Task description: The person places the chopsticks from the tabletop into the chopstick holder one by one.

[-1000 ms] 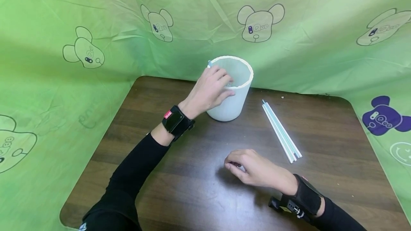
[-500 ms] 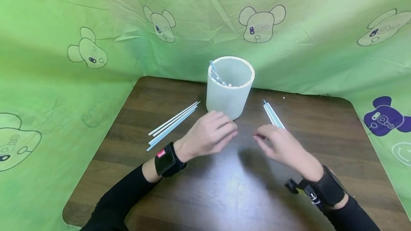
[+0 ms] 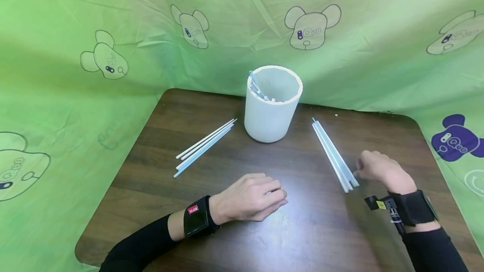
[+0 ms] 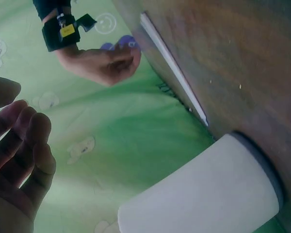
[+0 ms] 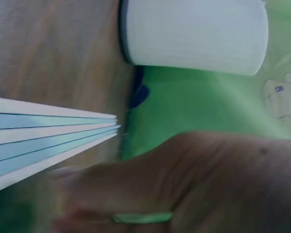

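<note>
To the right of the white cylindrical open-topped bin: a slim group of light-blue and white straight sticks, flat on the table, spread slightly at the end nearer the person. Right hand just beside that end; fingers loosely bent, no stick seen between them. Contact cannot be told: right wrist view blurred. Left hand on the person's side of the bin, well apart from it; fingers relaxed and bent, gap to thumb, holding nothing.

Handling (judged): sticks look light, stiff, smooth, probably plastic; likely to roll or slide apart, may bend if squeezed hard. Best hold: thumb and fingertips around the group near mid-length, gathering the spread end.

Surroundings: second group, white and light-blue thin sticks, left of the bin, lying aslant. Small light-blue and white pieces inside the bin, against its left wall. Black device with yellow label under the right wrist, near the sticks' spread end; might snag them.
</note>
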